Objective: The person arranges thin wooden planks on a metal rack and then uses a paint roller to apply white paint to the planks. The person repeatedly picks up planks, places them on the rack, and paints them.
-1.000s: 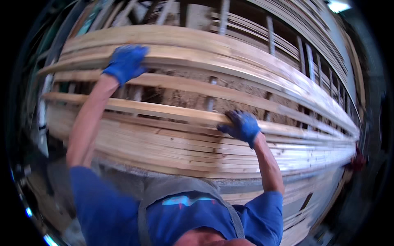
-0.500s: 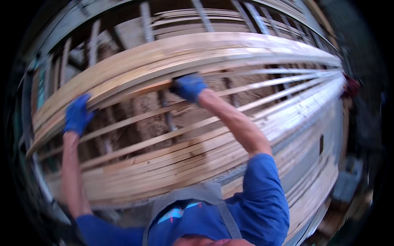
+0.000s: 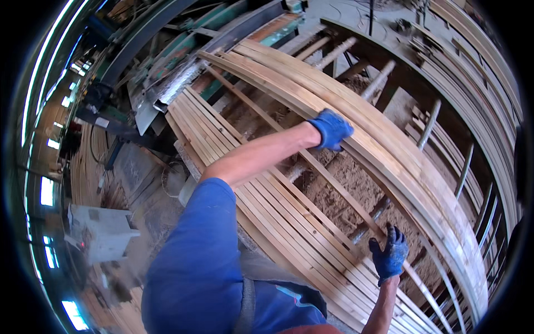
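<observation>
A stack of long, wide wooden boards (image 3: 384,142) lies across metal rollers. My left hand (image 3: 332,131), in a blue glove, curls over the near edge of these boards and grips it. Closer to me, my gloved right hand (image 3: 389,253) is open, its fingers apart, beside a single narrow wooden strip (image 3: 339,186). Whether that hand touches the strip I cannot tell. Below my arms, several narrow strips (image 3: 278,214) lie side by side in a row.
Sawdust (image 3: 325,183) lies under the rollers (image 3: 431,125). Green and grey machinery (image 3: 222,33) stands at the boards' far left end. A whitish box-shaped unit (image 3: 103,231) is on the left. More stacked lumber (image 3: 467,83) lies at the far right.
The view has swung toward the left end of the boards. My right hand has come off the wide boards and its fingers have opened; my left hand remains at their edge.
</observation>
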A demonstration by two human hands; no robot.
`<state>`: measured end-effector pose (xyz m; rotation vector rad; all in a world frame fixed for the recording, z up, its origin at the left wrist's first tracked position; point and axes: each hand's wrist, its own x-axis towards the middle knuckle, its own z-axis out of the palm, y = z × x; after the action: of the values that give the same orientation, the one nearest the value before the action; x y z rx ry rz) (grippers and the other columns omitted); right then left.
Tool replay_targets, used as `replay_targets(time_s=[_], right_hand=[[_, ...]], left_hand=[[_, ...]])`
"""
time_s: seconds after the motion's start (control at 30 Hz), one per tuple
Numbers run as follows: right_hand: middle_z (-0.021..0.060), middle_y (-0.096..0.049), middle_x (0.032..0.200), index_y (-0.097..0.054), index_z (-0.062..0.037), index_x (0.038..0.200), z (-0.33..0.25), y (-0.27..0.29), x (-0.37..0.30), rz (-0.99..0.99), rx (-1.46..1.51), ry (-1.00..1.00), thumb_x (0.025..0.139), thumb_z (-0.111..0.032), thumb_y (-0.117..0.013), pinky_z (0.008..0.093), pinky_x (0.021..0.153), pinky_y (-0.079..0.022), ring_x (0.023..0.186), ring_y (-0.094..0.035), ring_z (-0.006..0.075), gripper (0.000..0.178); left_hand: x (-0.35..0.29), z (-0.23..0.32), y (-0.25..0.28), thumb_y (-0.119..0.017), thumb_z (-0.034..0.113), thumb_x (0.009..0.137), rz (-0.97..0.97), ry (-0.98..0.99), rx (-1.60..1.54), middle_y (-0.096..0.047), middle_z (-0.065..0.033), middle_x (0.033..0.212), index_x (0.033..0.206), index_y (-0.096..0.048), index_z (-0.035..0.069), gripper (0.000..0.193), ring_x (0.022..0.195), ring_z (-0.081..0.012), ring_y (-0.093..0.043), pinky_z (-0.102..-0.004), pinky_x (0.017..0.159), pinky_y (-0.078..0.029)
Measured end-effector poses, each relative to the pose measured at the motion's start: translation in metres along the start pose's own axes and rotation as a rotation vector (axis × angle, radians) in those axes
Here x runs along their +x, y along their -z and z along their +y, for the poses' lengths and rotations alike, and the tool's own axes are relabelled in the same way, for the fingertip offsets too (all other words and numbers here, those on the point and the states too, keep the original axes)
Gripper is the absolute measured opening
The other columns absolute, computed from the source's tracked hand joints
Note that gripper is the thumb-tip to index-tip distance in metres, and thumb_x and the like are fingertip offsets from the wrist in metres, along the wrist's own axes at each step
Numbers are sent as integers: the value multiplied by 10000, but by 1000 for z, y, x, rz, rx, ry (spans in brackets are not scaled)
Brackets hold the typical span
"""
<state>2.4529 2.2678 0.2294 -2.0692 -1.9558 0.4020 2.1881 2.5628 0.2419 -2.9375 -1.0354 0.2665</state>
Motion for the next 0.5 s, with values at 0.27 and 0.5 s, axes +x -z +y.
replay_targets(time_s=[0.27, 0.5], right_hand=[[191, -711, 880, -736, -99, 1016, 50, -20, -52, -381, 176, -91, 902, -418, -635, 495, 741, -546, 831, -704, 364, 353], [182, -683, 1059, -665, -77, 1143, 27, 20, -48, -79, 5, 29, 851, -245, -674, 485, 863, -518, 986, -648, 386, 336]], left_hand=[[-1, 6, 18, -774, 424, 769, -108, -41, -38, -700, -121, 1087, 1121, -651, 117, 483, 999, -319, -689, -509, 817, -521], [19, 13, 8, -798, 414, 729, 23, -132, -101, -716, -127, 1023, 1045, -670, 108, 458, 972, -335, -699, -509, 784, -533]])
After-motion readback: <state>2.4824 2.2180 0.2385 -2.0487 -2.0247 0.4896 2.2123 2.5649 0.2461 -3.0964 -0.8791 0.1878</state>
